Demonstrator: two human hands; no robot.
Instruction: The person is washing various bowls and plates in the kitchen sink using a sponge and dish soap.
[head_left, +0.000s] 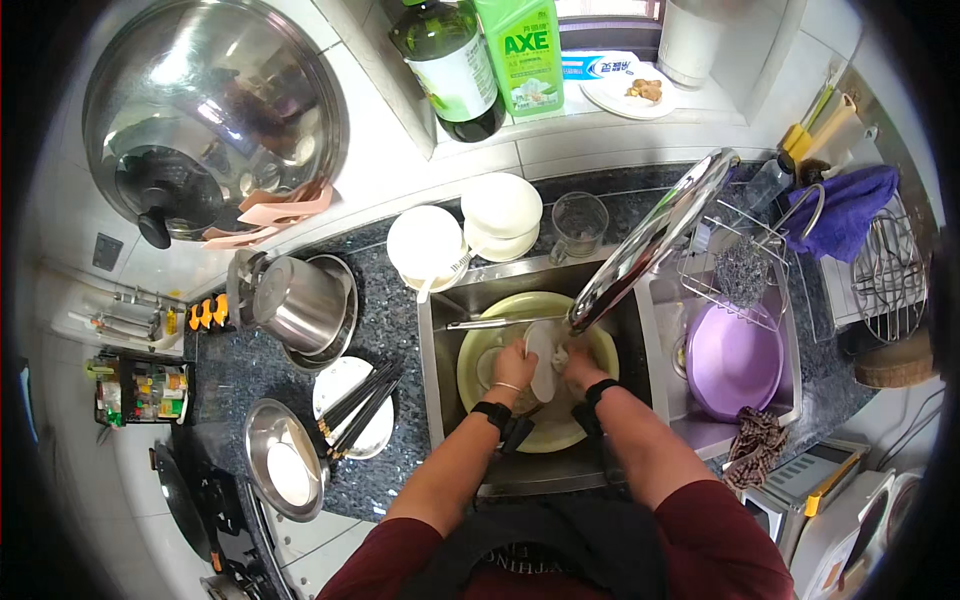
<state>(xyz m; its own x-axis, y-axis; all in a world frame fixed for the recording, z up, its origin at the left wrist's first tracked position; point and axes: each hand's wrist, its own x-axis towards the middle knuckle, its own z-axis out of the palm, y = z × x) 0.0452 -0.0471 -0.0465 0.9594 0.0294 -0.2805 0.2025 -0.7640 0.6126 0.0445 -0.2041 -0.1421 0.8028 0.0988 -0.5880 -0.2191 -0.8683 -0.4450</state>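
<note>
My left hand (513, 366) grips a white dish (540, 361), tilted on its edge so that its face shows as a narrow oval. Close on its right, my right hand (582, 369) has its fingers closed around a small white thing (559, 358), too blurred to tell whether cloth or sponge. Both hands are inside a pale yellow-green basin (480, 427), which stands in the left steel sink (442, 420). Cloudy water and other pale dishes lie in the basin, partly hidden by my hands. The chrome faucet (652, 232) ends just above my right hand.
White bowls (501, 199) and a glass mug (580, 223) stand behind the sink. Left on the granite counter are a steel pot (300, 304), a plate (379, 442) with black chopsticks (360, 405), and a steel bowl (259, 427). A purple basin (735, 360) occupies the right sink, below a wire rack (694, 274).
</note>
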